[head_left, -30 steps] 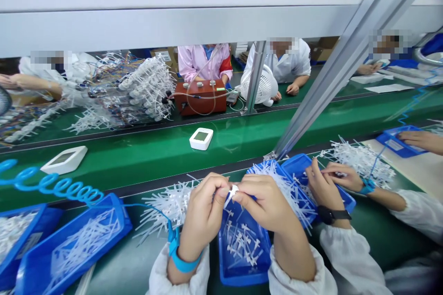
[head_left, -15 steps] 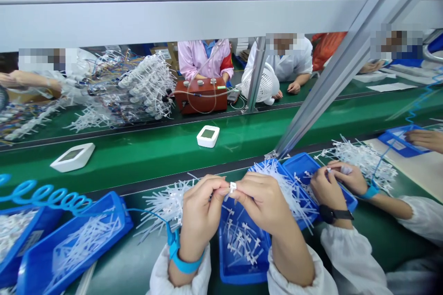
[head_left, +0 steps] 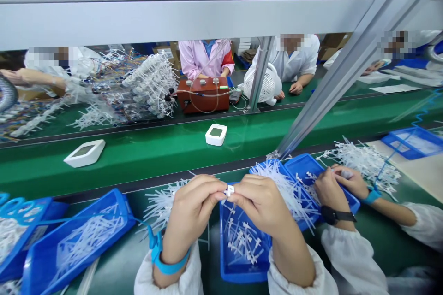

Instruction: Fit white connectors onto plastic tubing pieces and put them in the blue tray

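Between my two hands is a small white plastic piece (head_left: 230,189), pinched in the fingertips of my right hand (head_left: 265,200). My left hand (head_left: 194,200), with a blue strap at the wrist, is closed at its fingertips on a thin translucent tube that meets the white piece. Below them, a blue tray (head_left: 244,277) holds tubes with white ends. Behind my left hand lies a pile of translucent tubes (head_left: 159,203); another tube pile (head_left: 285,189) fills a blue tray beside my right hand.
Blue bins (head_left: 38,267) with tubes stand at the left, a blue coiled cord across them. White square devices (head_left: 216,134) sit on the green conveyor (head_left: 166,147). A co-worker's hands (head_left: 332,189) work at the right. A metal post (head_left: 325,69) slants upward; more people sit opposite.
My left hand has shifted slightly left, showing a thin tube at the white piece. The white devices moved right along the conveyor. The hand at the far right tray has left view.
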The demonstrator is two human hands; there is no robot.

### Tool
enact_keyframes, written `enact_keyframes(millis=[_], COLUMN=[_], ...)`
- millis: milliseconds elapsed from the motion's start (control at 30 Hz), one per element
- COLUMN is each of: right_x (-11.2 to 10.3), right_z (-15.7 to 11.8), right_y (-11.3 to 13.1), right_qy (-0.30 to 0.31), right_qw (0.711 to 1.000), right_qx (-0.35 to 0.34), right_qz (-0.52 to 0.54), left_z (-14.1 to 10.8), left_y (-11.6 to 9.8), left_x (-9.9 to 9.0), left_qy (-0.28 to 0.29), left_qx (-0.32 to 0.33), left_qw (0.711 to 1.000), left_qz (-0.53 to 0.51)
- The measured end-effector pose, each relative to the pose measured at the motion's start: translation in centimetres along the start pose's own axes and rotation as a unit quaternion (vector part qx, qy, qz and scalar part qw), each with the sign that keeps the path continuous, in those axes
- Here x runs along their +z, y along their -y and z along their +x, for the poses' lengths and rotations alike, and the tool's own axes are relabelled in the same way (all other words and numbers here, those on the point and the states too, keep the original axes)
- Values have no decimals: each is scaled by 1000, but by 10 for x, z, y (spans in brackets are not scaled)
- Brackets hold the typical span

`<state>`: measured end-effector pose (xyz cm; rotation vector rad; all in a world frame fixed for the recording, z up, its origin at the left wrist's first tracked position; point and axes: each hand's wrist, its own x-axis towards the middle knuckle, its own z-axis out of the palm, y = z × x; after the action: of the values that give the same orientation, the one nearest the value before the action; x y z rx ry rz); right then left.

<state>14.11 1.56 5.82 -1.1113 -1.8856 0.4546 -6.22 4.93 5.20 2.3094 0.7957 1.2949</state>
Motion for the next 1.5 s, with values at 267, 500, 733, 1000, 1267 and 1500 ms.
enact_keyframes(millis=[267,500,733,1000,1267,1500], right_x=[4,12,-15,-26,-24,-23], right_z=[-2,1,-1,-6,-7,-13], right_y=[-2,-5,-15,-19,-17,-4], right_qy=[13,62,-16,-116,-101,-247], right_qw=[999,996,989,987,989,942], right_qx=[-8,53,145,109,103,-10], right_qz=[-35,-41,-3,5,32,225], left_z=[3,2,-17,-18,-19,-19], left_y=[-5,7,57,67,73,52], left_x=[-3,-9,-43,-46,-42,-36], left_qy=[34,82,191,278,274,132], left_qx=[-6,-55,-275,-409,-412,-270], left_qw=[999,992,915,826,822,913], left_qz=[40,83,227,272,282,277])
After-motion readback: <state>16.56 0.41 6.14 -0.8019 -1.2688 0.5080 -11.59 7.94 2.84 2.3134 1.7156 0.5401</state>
